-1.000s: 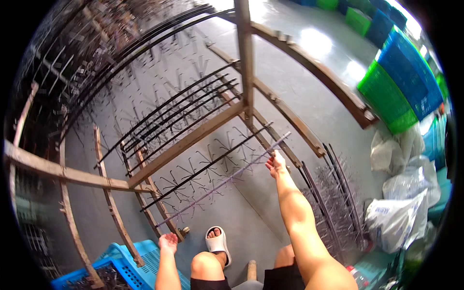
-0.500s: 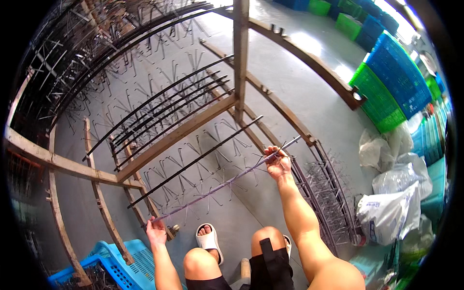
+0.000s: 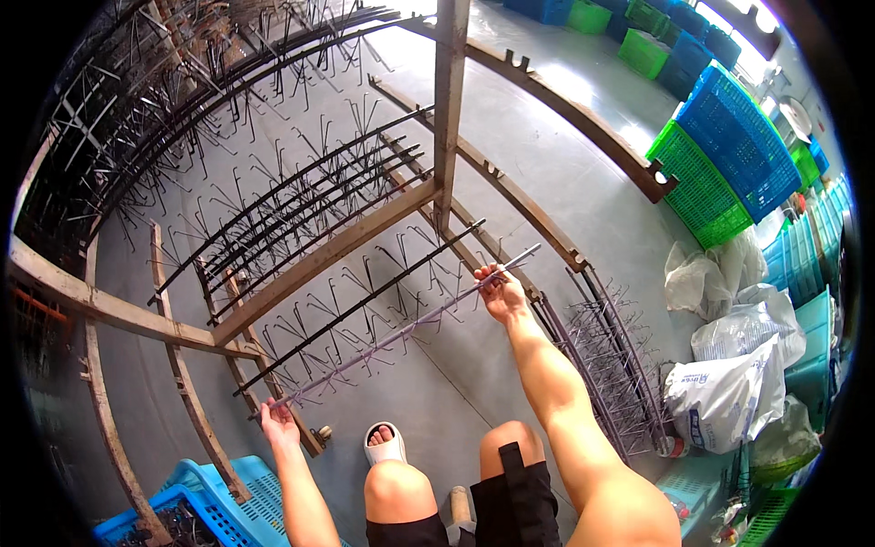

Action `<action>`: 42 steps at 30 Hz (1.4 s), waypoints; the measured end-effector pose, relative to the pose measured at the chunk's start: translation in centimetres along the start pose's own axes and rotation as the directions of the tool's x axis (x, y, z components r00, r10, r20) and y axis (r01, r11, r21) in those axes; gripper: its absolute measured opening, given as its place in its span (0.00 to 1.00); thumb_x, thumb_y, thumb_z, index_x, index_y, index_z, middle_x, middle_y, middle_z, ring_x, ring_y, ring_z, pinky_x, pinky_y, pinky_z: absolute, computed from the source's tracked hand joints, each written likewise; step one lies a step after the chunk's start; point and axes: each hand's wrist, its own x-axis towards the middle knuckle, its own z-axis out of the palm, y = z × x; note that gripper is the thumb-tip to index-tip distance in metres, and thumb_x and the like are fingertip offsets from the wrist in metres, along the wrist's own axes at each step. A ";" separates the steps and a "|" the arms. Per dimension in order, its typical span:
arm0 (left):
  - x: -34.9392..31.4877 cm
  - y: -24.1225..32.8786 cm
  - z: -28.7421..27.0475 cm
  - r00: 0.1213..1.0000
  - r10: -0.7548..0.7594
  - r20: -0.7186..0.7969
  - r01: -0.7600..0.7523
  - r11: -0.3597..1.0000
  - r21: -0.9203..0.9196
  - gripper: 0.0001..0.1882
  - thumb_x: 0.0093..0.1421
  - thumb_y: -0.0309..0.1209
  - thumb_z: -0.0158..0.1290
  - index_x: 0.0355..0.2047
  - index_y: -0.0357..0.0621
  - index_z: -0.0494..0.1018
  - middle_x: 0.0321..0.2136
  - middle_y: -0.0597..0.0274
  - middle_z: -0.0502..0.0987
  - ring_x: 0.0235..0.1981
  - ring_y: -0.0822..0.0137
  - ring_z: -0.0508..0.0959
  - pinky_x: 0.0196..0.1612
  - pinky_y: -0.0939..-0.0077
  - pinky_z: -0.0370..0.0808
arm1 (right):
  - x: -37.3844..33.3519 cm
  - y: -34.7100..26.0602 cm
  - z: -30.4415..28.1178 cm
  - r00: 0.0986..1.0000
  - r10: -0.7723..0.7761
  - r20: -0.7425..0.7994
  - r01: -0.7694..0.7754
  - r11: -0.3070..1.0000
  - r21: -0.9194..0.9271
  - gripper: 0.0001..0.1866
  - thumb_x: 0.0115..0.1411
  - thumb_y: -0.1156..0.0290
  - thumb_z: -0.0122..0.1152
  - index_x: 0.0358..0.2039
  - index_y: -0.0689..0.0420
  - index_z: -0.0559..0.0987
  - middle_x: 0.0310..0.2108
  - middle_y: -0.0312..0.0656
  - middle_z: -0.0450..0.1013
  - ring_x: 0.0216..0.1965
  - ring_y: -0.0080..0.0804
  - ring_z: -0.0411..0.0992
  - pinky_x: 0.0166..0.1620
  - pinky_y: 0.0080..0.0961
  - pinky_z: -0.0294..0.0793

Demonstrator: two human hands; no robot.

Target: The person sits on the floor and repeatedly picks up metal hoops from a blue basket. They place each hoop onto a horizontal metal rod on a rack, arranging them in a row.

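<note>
A long purple-grey rod (image 3: 392, 338) with thin bent wire hooks along it is stretched between my two hands. My left hand (image 3: 281, 427) is closed round its near left end, beside a rail of the brown metal rack (image 3: 319, 265). Near the far right end, my right hand (image 3: 502, 297) has its fingers wrapped round the rod. Just beyond and roughly parallel lies a black hooked rod (image 3: 365, 304) across the rack's rails. I cannot tell whether the left end of the held rod touches the rail.
Several more black hooked rods (image 3: 301, 196) lie farther along the rack. Purple hooked rods (image 3: 597, 365) stand right of my right arm. A blue basket (image 3: 260, 488) is at lower left. White plastic bags (image 3: 720, 397) and stacked green and blue crates (image 3: 706, 178) stand at right.
Both hands have carried the purple-grey rod a little away from me and leftward, closer to the black hooked rod. The grip of both hands stays on it. My view has shifted slightly.
</note>
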 end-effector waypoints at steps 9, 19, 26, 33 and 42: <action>0.4 -1.8 -0.1 0.993 -0.112 -0.038 0.117 0.978 0.171 0.08 0.60 0.33 0.52 0.35 0.43 0.72 0.31 0.64 0.79 0.29 0.73 0.77 0.30 0.83 0.78 | 1.8 0.1 -1.9 0.995 -0.096 -0.020 0.097 0.991 0.091 0.07 0.57 0.70 0.49 0.26 0.55 0.75 0.19 0.40 0.69 0.24 0.37 0.69 0.37 0.37 0.71; -2.5 -1.0 1.9 1.000 0.008 -0.003 -0.008 0.997 0.081 0.08 0.60 0.31 0.52 0.38 0.44 0.70 0.36 0.62 0.78 0.34 0.71 0.77 0.34 0.81 0.77 | 2.7 -0.3 -3.6 0.998 0.009 -0.057 0.000 0.987 0.160 0.09 0.56 0.71 0.46 0.26 0.58 0.75 0.18 0.39 0.69 0.23 0.36 0.69 0.42 0.39 0.71; -3.1 -1.1 0.6 0.993 -0.042 0.109 0.046 0.998 -0.036 0.08 0.62 0.32 0.48 0.38 0.42 0.71 0.37 0.61 0.78 0.35 0.69 0.78 0.33 0.81 0.78 | 1.5 -0.1 -4.0 0.984 -0.103 0.146 0.069 0.972 0.225 0.06 0.47 0.76 0.47 0.24 0.60 0.73 0.17 0.41 0.64 0.21 0.34 0.63 0.52 0.42 0.66; -2.7 -0.8 -0.9 0.988 -0.067 0.139 0.064 0.998 0.021 0.08 0.63 0.33 0.48 0.38 0.42 0.71 0.38 0.60 0.77 0.39 0.67 0.77 0.40 0.76 0.78 | 0.6 0.5 -3.7 0.933 -0.143 0.331 0.037 0.951 0.307 0.06 0.47 0.77 0.49 0.26 0.62 0.73 0.17 0.42 0.64 0.21 0.35 0.62 0.54 0.45 0.66; -2.2 -0.6 0.2 0.997 -0.067 0.038 0.064 0.994 0.092 0.06 0.61 0.30 0.50 0.37 0.44 0.72 0.35 0.60 0.79 0.35 0.67 0.79 0.35 0.77 0.78 | 0.4 0.0 -2.4 0.922 -0.161 0.351 0.036 0.941 0.337 0.03 0.45 0.78 0.49 0.22 0.61 0.72 0.16 0.41 0.62 0.20 0.33 0.59 0.52 0.45 0.66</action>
